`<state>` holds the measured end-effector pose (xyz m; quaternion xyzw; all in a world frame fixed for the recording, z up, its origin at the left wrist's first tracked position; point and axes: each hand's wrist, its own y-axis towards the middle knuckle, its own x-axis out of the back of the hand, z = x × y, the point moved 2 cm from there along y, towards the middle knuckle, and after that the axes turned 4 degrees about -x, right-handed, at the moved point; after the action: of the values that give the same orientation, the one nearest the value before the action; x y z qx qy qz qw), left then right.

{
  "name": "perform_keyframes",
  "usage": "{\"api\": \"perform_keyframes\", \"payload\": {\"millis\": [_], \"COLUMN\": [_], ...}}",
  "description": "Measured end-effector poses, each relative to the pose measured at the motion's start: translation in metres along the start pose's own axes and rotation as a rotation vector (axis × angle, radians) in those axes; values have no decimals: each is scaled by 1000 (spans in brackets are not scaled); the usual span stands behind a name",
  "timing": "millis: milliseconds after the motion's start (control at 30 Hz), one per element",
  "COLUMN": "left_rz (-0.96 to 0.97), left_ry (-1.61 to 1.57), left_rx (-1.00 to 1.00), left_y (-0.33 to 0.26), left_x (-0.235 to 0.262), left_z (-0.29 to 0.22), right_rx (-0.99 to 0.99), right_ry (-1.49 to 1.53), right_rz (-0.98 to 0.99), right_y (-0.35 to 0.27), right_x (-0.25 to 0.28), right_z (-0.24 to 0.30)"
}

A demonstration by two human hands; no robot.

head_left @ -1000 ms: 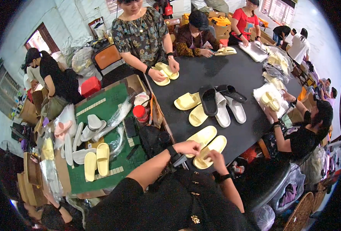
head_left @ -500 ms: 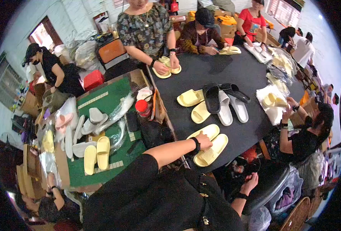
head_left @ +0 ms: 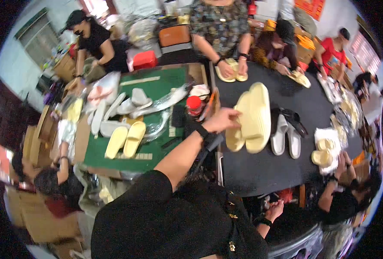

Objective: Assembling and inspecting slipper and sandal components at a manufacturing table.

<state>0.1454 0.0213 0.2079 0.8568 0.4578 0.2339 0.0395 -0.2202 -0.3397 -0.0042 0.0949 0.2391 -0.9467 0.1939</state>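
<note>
Held slipper (head_left: 260, 118): pale yellow. Black table (head_left: 256, 179): grey-white pair (head_left: 279, 140) and black pair (head_left: 293, 117) mid-top, yellow pair (head_left: 226, 72) at far edge (dark floral-print top (head_left: 219, 30) behind). Green table (head_left: 170, 80): cream strip of squares (head_left: 140, 80) along far edge, red lid (head_left: 194, 102) by right edge, yellow slippers (head_left: 133, 140) toward near edge.

Counts at least two held yellow slippers (head_left: 260, 114), two yellow ones (head_left: 116, 142) on green mat (head_left: 163, 90), two white slippers (head_left: 279, 140) on black table (head_left: 256, 177), one jar (head_left: 194, 105).
</note>
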Motion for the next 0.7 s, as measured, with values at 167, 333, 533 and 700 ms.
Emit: {"api": "perform_keyframes", "payload": {"millis": [167, 333, 533, 700], "left_rz": [-614, -876, -948, -1036], "left_ry": [-96, 211, 359, 720], "left_rx": [255, 562, 589, 801], "left_y": [-86, -252, -488, -529], "left_x": [129, 186, 168, 242], "left_z": [50, 100, 183, 158], "right_rx": [-28, -3, -59, -4], "right_ry": [-79, -243, -334, -298], "right_rz": [45, 139, 288, 355], "right_y": [-2, 27, 43, 27], "right_x": [-52, -82, -145, -198], "right_z": [7, 7, 1, 19]}}
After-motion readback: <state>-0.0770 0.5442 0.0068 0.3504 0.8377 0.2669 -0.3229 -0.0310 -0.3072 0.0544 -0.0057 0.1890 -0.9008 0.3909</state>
